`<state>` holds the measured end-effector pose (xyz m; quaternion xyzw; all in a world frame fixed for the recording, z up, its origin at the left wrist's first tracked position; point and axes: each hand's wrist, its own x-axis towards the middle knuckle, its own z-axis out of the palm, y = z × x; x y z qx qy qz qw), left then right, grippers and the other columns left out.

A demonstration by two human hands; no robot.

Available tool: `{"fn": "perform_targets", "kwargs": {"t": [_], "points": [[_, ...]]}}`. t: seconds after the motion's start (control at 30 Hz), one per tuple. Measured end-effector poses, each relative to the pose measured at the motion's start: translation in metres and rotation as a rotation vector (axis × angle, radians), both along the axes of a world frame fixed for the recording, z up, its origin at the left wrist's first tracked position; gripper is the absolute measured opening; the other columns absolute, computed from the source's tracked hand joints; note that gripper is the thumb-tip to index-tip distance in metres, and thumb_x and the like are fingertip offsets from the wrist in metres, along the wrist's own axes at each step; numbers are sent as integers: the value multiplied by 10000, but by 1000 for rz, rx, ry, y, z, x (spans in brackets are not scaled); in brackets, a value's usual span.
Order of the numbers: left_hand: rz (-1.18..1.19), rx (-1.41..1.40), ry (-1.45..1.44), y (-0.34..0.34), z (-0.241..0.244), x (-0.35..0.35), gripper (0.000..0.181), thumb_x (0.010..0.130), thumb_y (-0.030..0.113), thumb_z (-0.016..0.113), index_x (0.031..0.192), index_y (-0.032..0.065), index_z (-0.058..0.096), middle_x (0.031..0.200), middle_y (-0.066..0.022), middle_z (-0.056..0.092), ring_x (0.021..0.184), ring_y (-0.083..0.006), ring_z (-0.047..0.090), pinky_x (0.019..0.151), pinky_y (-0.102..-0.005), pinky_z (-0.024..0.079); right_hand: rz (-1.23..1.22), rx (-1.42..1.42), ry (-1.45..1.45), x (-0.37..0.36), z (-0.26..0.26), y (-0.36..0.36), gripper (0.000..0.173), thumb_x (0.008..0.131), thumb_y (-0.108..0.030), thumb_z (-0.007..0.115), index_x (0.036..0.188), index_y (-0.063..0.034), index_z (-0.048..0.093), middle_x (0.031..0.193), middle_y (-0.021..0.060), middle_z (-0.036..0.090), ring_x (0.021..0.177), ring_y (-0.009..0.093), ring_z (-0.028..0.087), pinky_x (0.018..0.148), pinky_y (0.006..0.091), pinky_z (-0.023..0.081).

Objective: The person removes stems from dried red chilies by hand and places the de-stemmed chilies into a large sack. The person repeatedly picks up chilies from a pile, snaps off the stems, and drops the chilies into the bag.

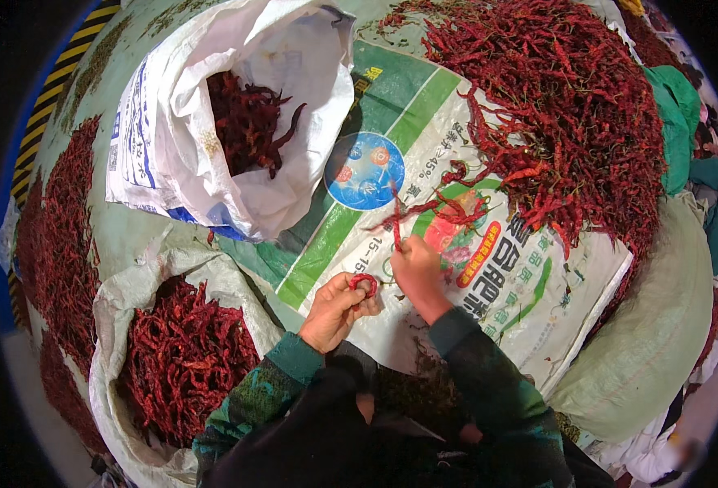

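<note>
Between the thumb and fingers of my left hand [337, 311] is a curled dried red chili pepper [362, 283]. My right hand [419, 274], just to the right of it and a little farther away, grips a long dried chili [397, 219] that points away from me and is blurred along its length. Both hands are over a flattened printed woven sack [359, 332]. Several loose chilies [456, 210] lie on the sack beyond my right hand. A large heap of stemmed red chilies [554, 104] covers its far right part.
An open white woven sack [310, 189] at the far left holds dark chilies [246, 122]. Nearer on the left, another open sack [112, 341] is full of chilies [188, 360]. A stuffed pale sack [645, 341] bulges at right. More chilies [69, 201] lie along the left.
</note>
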<state>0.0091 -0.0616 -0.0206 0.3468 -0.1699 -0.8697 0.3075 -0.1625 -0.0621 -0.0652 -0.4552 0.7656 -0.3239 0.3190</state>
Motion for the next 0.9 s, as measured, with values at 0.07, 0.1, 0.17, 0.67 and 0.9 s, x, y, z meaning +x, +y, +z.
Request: {"fn": "perform_targets", "kwargs": {"t": [0.07,0.1,0.17,0.67,0.9], "points": [[-18,-45,-94,-3,3,-7,150,848,11,477,994,-17,491,852,-98,567,686,-145,520,612,-296,408,6,-14,-199,1,8,22,131,751,-110,591,787,-9,516,684,180,594,654,362,597,573,419,451],[-20,-23,-78,-3,-1,-8,156,856,28,485,1005,-18,489,845,-96,567,682,-136,513,611,-289,405,21,-3,-231,5,19,29,132,755,-112,588,793,-11,512,681,185,588,656,368,593,574,426,448],[-17,23,-55,0,-12,-6,175,874,63,501,1027,-20,485,830,-93,568,673,-117,499,610,-276,400,54,22,-303,17,34,44,134,762,-115,581,806,-16,503,675,195,577,659,381,586,575,439,443],[-59,-33,-404,13,-10,-21,68,855,18,574,910,-22,572,674,-50,550,506,-99,453,474,-228,382,285,108,-519,3,40,68,112,794,-59,611,734,24,564,673,57,610,615,90,547,564,260,442],[68,7,-368,11,-11,-15,85,839,30,614,901,-20,584,701,-68,572,500,-95,445,451,-232,362,593,-44,-332,-17,67,43,121,804,-116,606,768,0,605,664,93,575,635,196,572,595,321,452]]}}
